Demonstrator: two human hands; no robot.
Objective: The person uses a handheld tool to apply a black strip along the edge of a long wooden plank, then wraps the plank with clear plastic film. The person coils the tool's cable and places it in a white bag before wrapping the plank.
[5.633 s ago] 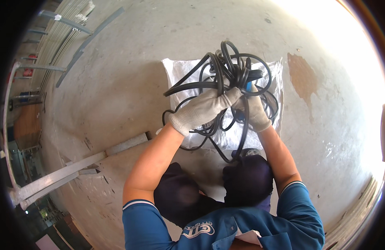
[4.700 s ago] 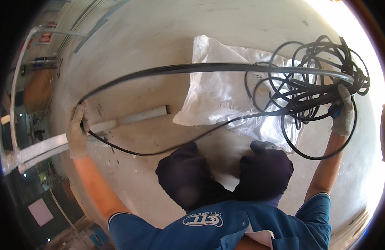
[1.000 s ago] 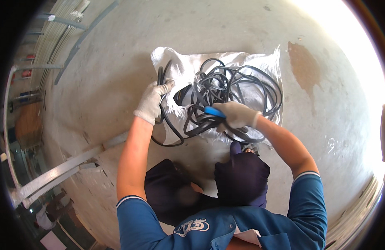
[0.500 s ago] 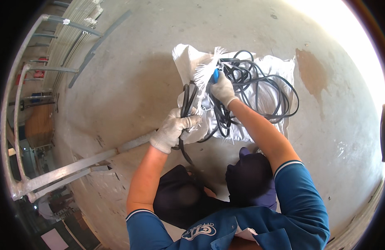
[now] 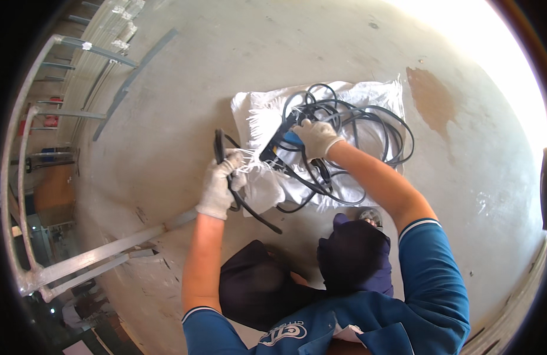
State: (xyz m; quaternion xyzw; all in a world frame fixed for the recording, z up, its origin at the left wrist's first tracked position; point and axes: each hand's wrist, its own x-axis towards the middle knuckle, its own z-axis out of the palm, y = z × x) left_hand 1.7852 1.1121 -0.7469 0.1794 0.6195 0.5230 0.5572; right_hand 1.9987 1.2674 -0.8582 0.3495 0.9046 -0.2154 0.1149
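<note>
My left hand [image 5: 217, 186], in a pale work glove, is closed around a bundle of black cable [image 5: 220, 144], whose loose end hangs toward my knees. White frayed strands lie against its fingertips. My right hand [image 5: 316, 139], also gloved, grips a black object with a blue part [image 5: 292, 138], its fingers curled over the top; its exact kind cannot be made out. That object lies among loose loops of black cable [image 5: 397, 139] on a white woven sack [image 5: 377, 94] with frayed edges. Part of the sack is hidden by the cables and my right arm.
The sack lies on a grey concrete floor [image 5: 208, 65] with a brown stain [image 5: 430, 97] to its right. A metal frame [image 5: 108, 251] stands at the left. My knees and a shoe [image 5: 370, 216] are close to the sack's near edge.
My left hand has moved left with the cable bundle, away from the sack. The sack's frayed edge is drawn back, baring more of the black and blue object under my right hand, which has shifted slightly nearer.
</note>
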